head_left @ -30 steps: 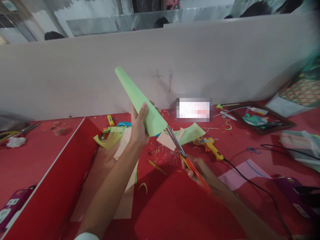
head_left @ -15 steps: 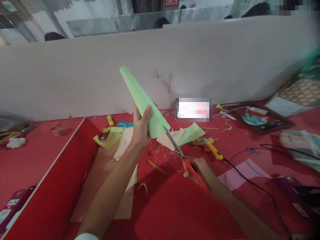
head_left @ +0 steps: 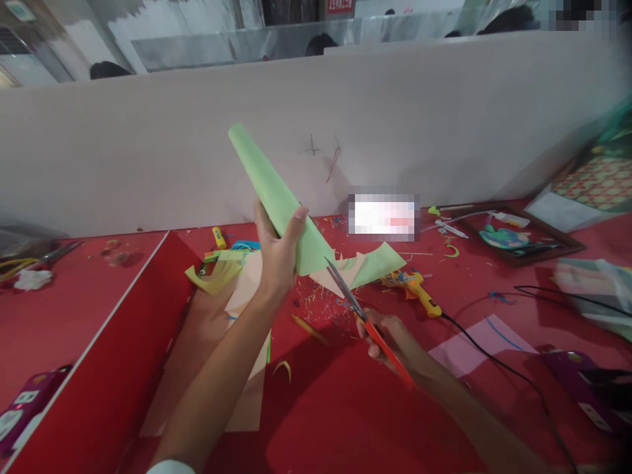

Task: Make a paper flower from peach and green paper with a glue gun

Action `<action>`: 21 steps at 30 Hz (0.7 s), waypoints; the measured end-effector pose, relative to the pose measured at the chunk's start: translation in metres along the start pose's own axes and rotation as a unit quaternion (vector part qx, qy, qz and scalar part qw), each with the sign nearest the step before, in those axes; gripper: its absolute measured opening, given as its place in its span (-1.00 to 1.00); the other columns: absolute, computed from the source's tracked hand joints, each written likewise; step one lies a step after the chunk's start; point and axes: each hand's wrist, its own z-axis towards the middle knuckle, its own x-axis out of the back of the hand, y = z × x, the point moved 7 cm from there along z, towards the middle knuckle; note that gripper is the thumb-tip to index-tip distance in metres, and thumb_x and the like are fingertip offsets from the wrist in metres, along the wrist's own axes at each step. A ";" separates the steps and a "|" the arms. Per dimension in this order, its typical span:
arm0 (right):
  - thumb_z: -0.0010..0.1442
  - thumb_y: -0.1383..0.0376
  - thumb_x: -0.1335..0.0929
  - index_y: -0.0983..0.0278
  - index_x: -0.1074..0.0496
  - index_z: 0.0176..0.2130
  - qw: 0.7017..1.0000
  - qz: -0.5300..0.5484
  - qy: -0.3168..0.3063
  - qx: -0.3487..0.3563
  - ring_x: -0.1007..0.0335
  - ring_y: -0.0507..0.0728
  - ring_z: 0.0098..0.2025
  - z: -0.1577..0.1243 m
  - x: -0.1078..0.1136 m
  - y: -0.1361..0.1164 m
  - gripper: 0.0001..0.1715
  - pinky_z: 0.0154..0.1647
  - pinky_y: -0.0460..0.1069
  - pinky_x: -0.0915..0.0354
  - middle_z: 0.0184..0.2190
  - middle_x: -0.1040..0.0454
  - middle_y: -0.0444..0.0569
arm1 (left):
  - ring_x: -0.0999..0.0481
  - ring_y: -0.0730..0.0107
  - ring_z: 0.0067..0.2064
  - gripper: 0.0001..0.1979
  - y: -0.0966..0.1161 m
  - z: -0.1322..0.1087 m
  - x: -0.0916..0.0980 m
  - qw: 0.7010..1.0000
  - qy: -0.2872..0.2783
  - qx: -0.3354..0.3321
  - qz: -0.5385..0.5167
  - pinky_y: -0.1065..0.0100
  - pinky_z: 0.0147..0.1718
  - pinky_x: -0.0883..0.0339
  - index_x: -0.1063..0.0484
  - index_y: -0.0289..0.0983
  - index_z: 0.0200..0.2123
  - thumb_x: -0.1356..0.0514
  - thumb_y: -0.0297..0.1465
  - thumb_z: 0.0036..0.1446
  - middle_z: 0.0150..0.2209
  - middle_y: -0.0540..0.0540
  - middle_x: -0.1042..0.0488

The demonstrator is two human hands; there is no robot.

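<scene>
My left hand (head_left: 277,253) is wrapped round a rolled light-green paper cone (head_left: 269,187) and holds it up over the red table (head_left: 336,408), narrow end up and to the left. My right hand (head_left: 392,336) grips red-handled scissors (head_left: 363,316). Their blades point up-left, and the tips are at the cone's wide lower edge. Small coloured paper snippets (head_left: 323,306) lie on the table right under the blades.
A yellow glue gun (head_left: 415,289) with a black cord lies right of the scissors. Cream and green paper sheets (head_left: 368,266), a yellow cut strip (head_left: 217,273), a pink sheet (head_left: 481,342) and a framed craft (head_left: 513,237) lie around. A pale partition wall (head_left: 148,151) stands behind.
The cone swung slightly right, then back left, and my left hand moved up along it. The scissors' blades shifted a little around the cone's lower edge.
</scene>
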 end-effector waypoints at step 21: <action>0.12 -0.09 -0.46 0.22 -0.28 -0.39 0.994 -0.075 -0.051 0.063 0.07 -0.04 -0.48 -0.008 -0.002 -0.013 -0.50 -0.54 -0.13 0.00 -0.46 -0.12 -0.23 | -0.64 0.27 -0.23 -0.35 0.004 -0.002 -0.010 0.996 -0.057 0.022 -0.065 0.25 -0.30 -0.59 -0.23 0.06 0.17 -0.45 -0.16 0.09 -0.23 0.02 -0.52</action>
